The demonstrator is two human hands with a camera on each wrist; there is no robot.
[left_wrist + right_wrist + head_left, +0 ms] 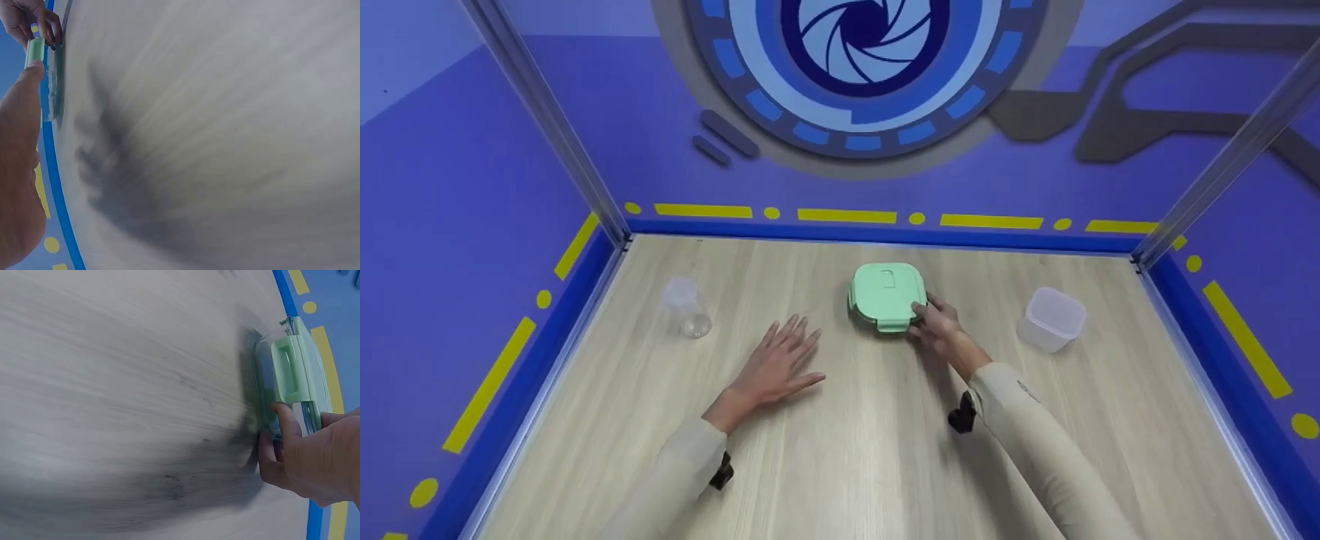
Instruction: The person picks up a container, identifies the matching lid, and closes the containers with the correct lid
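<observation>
A glass food container with a mint-green snap-on lid [887,292] sits toward the back middle of the table. My right hand [941,326] grips it at the near right corner. In the right wrist view, the green side clip [288,368] lies flat against the clear wall, and the right hand [315,455] has its thumb and fingers around the corner beside it. Left of the container, my left hand [776,367] is spread palm down with straight fingers, apart from the container and holding nothing. Its shadow falls on the wood in the left wrist view.
A clear plastic cup-like vessel [688,307] lies at the left of the table [840,465]. On the right stands a translucent white square tub [1051,319]. Blue panels with yellow dashes [847,216] wall in the back and both sides.
</observation>
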